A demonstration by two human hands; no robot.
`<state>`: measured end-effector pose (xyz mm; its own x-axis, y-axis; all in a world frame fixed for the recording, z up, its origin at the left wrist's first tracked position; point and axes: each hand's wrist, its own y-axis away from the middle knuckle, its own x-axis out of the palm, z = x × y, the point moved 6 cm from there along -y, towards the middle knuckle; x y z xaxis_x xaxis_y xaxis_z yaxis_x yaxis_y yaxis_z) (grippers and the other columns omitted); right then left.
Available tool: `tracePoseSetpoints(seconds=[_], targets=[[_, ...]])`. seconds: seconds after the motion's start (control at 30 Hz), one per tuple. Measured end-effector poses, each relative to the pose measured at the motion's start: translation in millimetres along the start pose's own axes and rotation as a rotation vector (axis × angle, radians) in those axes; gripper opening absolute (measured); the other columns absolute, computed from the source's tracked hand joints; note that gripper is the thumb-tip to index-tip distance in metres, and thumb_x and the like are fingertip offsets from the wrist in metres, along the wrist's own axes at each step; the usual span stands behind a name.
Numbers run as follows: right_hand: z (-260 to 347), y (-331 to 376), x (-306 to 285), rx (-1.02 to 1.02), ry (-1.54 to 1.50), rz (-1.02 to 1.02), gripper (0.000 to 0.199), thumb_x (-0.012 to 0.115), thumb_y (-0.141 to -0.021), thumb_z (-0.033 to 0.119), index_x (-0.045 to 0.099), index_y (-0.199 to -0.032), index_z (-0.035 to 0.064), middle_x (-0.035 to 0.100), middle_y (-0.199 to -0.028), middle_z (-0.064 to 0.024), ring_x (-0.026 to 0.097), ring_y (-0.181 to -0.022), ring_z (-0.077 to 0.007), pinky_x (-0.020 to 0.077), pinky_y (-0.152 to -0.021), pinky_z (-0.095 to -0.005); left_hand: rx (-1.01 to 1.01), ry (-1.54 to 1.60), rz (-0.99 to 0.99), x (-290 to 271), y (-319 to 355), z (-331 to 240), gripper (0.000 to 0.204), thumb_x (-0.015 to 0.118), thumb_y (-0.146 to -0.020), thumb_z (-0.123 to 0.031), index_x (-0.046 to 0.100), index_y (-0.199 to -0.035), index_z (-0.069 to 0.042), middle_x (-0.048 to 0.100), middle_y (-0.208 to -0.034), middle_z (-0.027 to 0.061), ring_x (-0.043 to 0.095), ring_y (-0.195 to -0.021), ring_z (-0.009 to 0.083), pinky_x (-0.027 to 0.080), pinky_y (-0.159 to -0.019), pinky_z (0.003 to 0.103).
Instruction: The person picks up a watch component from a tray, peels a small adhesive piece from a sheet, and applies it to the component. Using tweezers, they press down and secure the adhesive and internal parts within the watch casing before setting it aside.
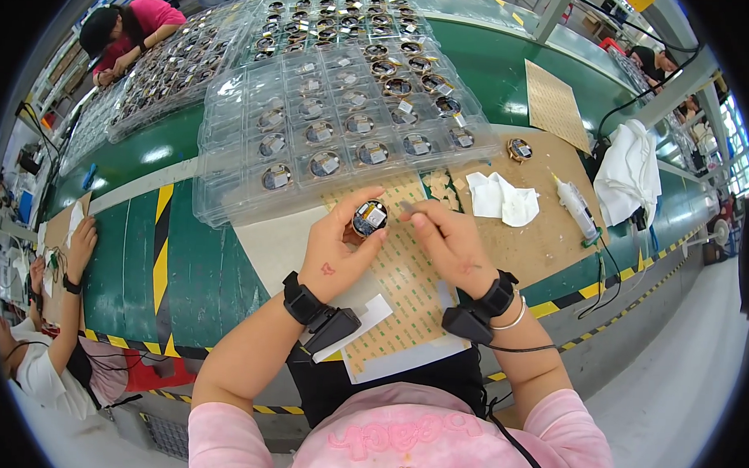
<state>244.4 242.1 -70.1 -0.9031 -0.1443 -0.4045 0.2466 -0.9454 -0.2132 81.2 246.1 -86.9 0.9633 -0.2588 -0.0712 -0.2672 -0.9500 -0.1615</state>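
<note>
My left hand (341, 253) is closed around the rim of a round electronic module (369, 218), with a dark circuit face, gold edge and white label turned up. Just to its right, my right hand (450, 241) pinches a small grey piece (407, 208) between thumb and forefinger; its kind is too small to tell. The two hands are close together but apart. Beneath them lies a tan sheet (405, 297) with rows of small green marks, on top of white paper (279, 251).
Beyond my hands, clear plastic trays (229, 159) hold several similar modules. On the brown board (548, 232) at right lie a single module (519, 149), white wipes (503, 199) and a glue gun (577, 210) with a cord. A white cloth (630, 177) hangs farther right. Co-workers sit left and far.
</note>
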Motion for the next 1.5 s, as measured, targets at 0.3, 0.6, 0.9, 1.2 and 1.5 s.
tracePoseSetpoints(seconds=[0.3,0.6,0.9,1.2,1.5], targets=[[3,-1,1,-0.232,0.327,0.002,0.011,0.061,-0.087,0.012,0.065,-0.092,0.0023,0.06,-0.073,-0.0146,0.058,-0.064,-0.0324,0.0452,-0.058,-0.0374,0.091,-0.192,-0.019,2,-5,7,0.041,0.065,-0.079,0.001,0.058,-0.119,-0.008,0.057,-0.09,0.0009,0.049,-0.071,0.0062,0.043,-0.062,0.021],[-6,-5,-4,-0.179,0.362,0.085,0.011,0.059,-0.088,0.012,0.065,-0.089,0.0026,0.059,-0.072,-0.0135,0.058,-0.064,-0.0322,0.0444,-0.057,-0.038,0.073,-0.271,0.068,13,-10,7,0.038,0.064,-0.081,0.002,0.058,-0.118,-0.006,0.056,-0.095,-0.0009,0.048,-0.076,0.0042,0.042,-0.062,0.019],[0,-2,-3,-0.192,0.44,0.038,0.011,0.058,-0.088,0.011,0.064,-0.087,0.0021,0.059,-0.07,-0.014,0.057,-0.064,-0.0324,0.0452,-0.057,-0.0383,0.124,-0.362,0.083,16,-12,-4,0.038,0.064,-0.08,0.002,0.059,-0.117,-0.006,0.057,-0.091,0.0009,0.047,-0.072,0.0061,0.043,-0.061,0.02],[-13,-8,-12,-0.111,0.206,0.192,0.014,0.059,-0.089,0.013,0.067,-0.09,0.0019,0.061,-0.071,-0.014,0.057,-0.062,-0.028,0.0451,-0.058,-0.0334,0.12,-0.24,0.109,19,-15,5,0.039,0.065,-0.08,-0.001,0.058,-0.118,-0.008,0.06,-0.093,0.0055,0.056,-0.073,0.0109,0.046,-0.062,0.024],[-8,-6,-11,-0.089,0.124,0.188,0.015,0.06,-0.089,0.015,0.067,-0.09,0.0009,0.06,-0.069,-0.0125,0.054,-0.059,-0.0224,0.0432,-0.057,-0.0308,0.008,-0.088,0.158,20,-13,4,0.044,0.066,-0.084,-0.001,0.052,-0.126,-0.006,0.057,-0.108,0.0032,0.056,-0.092,0.0081,0.047,-0.077,0.023]])
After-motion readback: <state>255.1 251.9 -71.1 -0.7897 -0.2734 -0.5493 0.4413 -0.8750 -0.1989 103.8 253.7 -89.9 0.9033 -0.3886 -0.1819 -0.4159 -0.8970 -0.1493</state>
